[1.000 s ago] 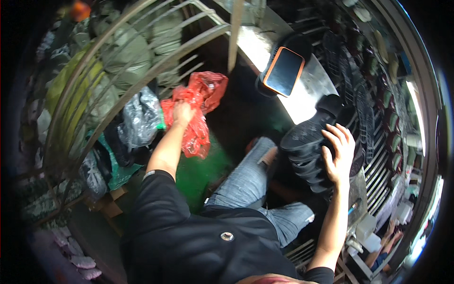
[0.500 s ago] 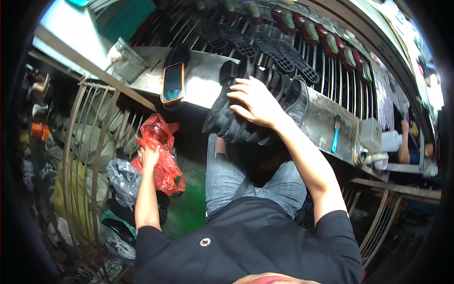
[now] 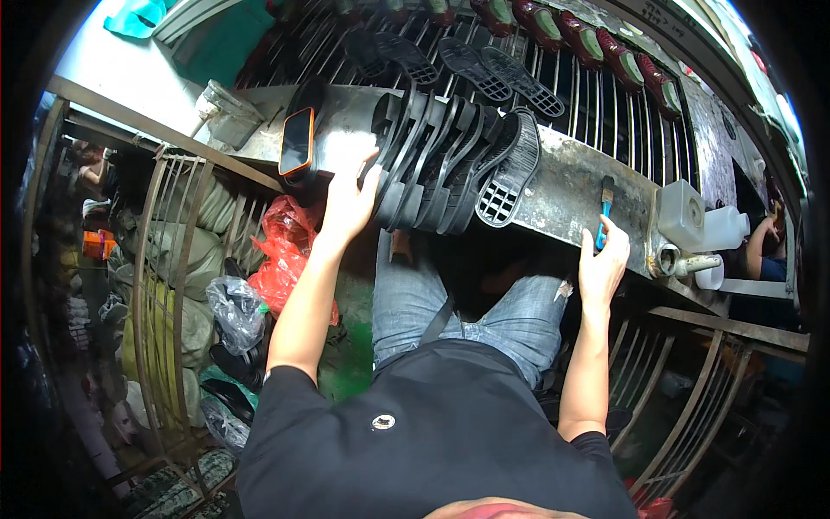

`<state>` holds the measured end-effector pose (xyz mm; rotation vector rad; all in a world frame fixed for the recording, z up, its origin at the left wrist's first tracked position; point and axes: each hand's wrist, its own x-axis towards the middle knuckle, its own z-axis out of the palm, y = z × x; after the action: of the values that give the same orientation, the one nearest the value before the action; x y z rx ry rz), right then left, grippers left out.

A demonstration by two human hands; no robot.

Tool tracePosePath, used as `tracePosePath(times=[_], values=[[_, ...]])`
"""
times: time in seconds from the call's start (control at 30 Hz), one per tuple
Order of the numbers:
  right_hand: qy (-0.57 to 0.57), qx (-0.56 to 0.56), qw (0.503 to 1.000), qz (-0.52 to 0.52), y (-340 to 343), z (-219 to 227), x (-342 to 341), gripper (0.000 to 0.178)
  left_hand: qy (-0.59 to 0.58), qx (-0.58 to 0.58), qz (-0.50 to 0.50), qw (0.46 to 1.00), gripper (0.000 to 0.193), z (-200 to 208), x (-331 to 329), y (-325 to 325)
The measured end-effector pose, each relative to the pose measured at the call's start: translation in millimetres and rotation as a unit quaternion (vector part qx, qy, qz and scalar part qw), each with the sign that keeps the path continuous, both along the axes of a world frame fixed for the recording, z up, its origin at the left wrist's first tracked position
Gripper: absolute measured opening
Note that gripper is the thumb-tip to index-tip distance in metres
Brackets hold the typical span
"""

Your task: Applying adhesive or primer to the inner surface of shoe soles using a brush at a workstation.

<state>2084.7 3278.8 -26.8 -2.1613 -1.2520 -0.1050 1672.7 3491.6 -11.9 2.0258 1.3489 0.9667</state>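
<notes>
A row of black shoe soles (image 3: 437,164) stands on edge, packed side by side along the front of the metal bench (image 3: 562,203). The rightmost sole leans with its grid-patterned heel showing. My left hand (image 3: 350,201) is at the left end of this row, thumb and fingers apart, nearest the outermost sole and holding nothing. Over on the bench's right part, my right hand (image 3: 603,264) has its thumb and fingers around the blue handle of a paintbrush (image 3: 607,203), whose dark bristles point away from me.
An orange-edged phone (image 3: 296,143) lies left of the soles. More soles (image 3: 501,73) and dark red shoes (image 3: 596,39) rest on a slatted rack behind. Plastic bottles (image 3: 683,212) stand at right. Red plastic bags (image 3: 287,246) hang at left beside a metal rail frame (image 3: 177,285).
My left hand has let go of the red bag and moved up to the soles' left end. My right hand has left the soles for the paintbrush. The soles now stand in a straighter row.
</notes>
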Motion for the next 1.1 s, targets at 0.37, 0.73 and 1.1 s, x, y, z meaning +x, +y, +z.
tracePosePath(times=[0.37,0.73,1.1], values=[[-0.008,-0.038,0.999,-0.02,-16.4,-21.3,39.3,0.043,0.085,0.14,-0.04,0.986,0.038,1.5,-17.3,80.8],[0.262,0.307,0.915,-0.03,-4.9,-34.1,62.6,0.04,0.173,0.213,-0.028,0.961,0.022,-10.9,2.1,40.9],[0.176,0.206,0.962,-0.035,-32.9,-28.6,30.4,0.02,-0.206,-0.115,-0.041,0.971,0.019,69.6,12.1,10.0]])
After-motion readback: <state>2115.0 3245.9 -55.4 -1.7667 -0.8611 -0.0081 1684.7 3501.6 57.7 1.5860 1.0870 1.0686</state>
